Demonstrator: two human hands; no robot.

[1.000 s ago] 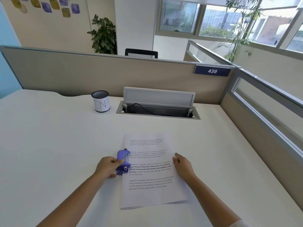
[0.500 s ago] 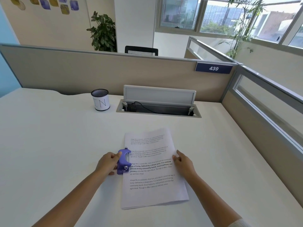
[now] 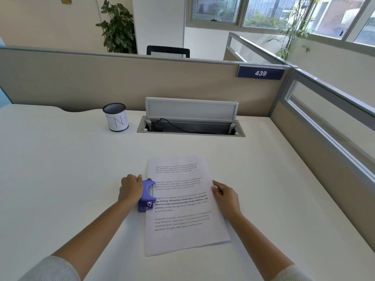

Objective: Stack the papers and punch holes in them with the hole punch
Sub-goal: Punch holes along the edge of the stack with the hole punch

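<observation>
A stack of printed white papers (image 3: pixel 182 201) lies flat on the white desk (image 3: pixel 60 179), long side running away from me. A purple hole punch (image 3: pixel 147 195) sits over the middle of the stack's left edge. My left hand (image 3: pixel 131 187) is wrapped around the punch from the left and grips it. My right hand (image 3: pixel 225 196) rests with its fingers on the right edge of the papers and holds them down.
A white mesh-topped pen cup (image 3: pixel 116 117) stands at the back left. Behind the papers is an open cable tray (image 3: pixel 190 127) with its lid raised. Beige partition walls (image 3: pixel 121 82) close the desk at the back and right.
My left hand has shifted further over the back of the hole punch. The papers and my right hand stay in place; the camera tilted a little.
</observation>
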